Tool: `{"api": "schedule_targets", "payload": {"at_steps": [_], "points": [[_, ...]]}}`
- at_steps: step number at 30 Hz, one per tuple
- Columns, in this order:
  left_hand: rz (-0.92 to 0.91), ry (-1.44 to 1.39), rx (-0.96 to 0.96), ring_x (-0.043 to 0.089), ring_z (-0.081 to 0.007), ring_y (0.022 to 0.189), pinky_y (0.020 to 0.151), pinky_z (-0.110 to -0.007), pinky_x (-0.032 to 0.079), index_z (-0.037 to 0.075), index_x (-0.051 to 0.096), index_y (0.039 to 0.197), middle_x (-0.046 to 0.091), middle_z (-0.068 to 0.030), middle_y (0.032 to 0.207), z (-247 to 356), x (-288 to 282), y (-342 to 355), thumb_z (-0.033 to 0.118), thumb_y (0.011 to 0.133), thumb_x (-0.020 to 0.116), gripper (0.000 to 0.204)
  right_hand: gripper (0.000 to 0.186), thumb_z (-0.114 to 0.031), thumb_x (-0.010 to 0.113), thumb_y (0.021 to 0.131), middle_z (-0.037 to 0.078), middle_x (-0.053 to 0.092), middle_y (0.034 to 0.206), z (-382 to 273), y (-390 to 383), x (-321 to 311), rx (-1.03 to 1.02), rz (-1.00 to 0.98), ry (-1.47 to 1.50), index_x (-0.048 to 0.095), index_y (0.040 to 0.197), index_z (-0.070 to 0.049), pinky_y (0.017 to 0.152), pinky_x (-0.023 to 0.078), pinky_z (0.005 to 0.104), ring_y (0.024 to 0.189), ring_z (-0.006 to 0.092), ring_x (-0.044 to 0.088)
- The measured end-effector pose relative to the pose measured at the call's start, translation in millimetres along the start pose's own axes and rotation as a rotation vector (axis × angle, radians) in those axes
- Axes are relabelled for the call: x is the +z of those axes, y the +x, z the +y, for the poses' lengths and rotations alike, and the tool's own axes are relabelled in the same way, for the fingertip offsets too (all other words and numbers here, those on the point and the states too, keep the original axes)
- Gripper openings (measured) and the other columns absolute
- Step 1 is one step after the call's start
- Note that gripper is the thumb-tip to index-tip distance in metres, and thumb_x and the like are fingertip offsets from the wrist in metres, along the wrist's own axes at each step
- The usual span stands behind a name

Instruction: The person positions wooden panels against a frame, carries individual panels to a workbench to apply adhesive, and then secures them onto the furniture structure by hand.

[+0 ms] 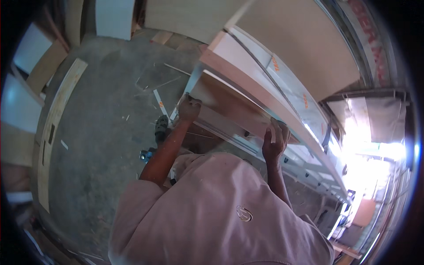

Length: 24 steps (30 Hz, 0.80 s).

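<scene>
A long white cabinet frame (260, 86) with pale wooden edges runs from the upper middle to the lower right. Inside its near opening is a flat panel (232, 117), pinkish-brown on the side that shows. My left hand (189, 108) is closed over the panel's left end, fingers curled round the edge. Toward the other end, my right hand (276, 138) grips the panel's edge with fingers on top and thumb on the near side. Both forearms reach forward past my shirt. The panel's underside is hidden.
By my left forearm on the floor sits a black and blue tool (161, 129), perhaps a cordless drill. White offcut strips (159, 100) lie on the concrete. A long wooden plank (56, 123) lies at left; boards (114, 17) lean at the back. Bright light enters at right.
</scene>
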<state>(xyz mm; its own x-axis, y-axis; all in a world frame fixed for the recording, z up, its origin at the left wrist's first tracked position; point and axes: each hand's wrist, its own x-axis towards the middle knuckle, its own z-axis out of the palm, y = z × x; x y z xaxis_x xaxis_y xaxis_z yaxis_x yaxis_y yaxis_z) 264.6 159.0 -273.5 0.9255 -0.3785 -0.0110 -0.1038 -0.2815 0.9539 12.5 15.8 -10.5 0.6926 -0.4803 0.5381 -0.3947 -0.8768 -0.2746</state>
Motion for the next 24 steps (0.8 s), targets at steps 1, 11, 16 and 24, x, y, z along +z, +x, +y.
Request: {"api": "schedule_targets", "payload": {"at_steps": [1,11,16,24], "points": [[-0.051,0.006,0.028,0.069,-0.0329,0.1,0.088,-0.044,0.054,-0.006,0.055,0.132,0.07,-0.0209,0.111,-0.2,3.3,1.3,0.022,0.077,0.07,0.063,0.031,-0.003,0.067,0.086,0.017,0.065,0.112,5.2,-4.5,-4.2,0.016,0.01,-0.014,0.07,0.117,-0.002,0.098,0.044,0.0461,0.109,0.0356,0.059],[-0.219,-0.221,-0.081,0.068,-0.0275,0.103,0.088,-0.036,0.052,-0.003,0.062,0.11,0.071,-0.0154,0.107,-8.3,-10.3,15.1,0.006,0.075,0.067,0.037,0.037,0.001,0.066,0.078,0.015,0.064,0.112,79.3,-48.1,-36.7,0.291,0.266,-0.082,0.068,0.115,-0.005,0.098,0.044,0.047,0.11,0.0358,0.059],[-0.277,-0.185,-0.215,0.062,-0.0282,0.118,0.095,-0.039,0.05,-0.004,0.057,0.126,0.066,-0.0166,0.122,11.0,-6.6,7.7,0.005,0.074,0.067,0.053,0.031,0.0,0.062,0.084,0.016,0.064,0.111,116.4,-86.5,-59.7,0.513,0.436,-0.105,0.068,0.114,-0.005,0.096,0.046,0.0445,0.108,0.036,0.059],[-0.31,-0.284,-0.353,0.06,-0.0261,0.12,0.097,-0.036,0.049,-0.003,0.054,0.133,0.063,-0.0166,0.129,-0.9,-17.8,23.8,0.004,0.079,0.063,0.055,0.027,0.0,0.061,0.088,0.017,0.065,0.107,125.4,-83.0,-51.6,0.614,0.507,0.085,0.066,0.114,-0.001,0.088,0.051,0.0401,0.099,0.0321,0.064]]}}
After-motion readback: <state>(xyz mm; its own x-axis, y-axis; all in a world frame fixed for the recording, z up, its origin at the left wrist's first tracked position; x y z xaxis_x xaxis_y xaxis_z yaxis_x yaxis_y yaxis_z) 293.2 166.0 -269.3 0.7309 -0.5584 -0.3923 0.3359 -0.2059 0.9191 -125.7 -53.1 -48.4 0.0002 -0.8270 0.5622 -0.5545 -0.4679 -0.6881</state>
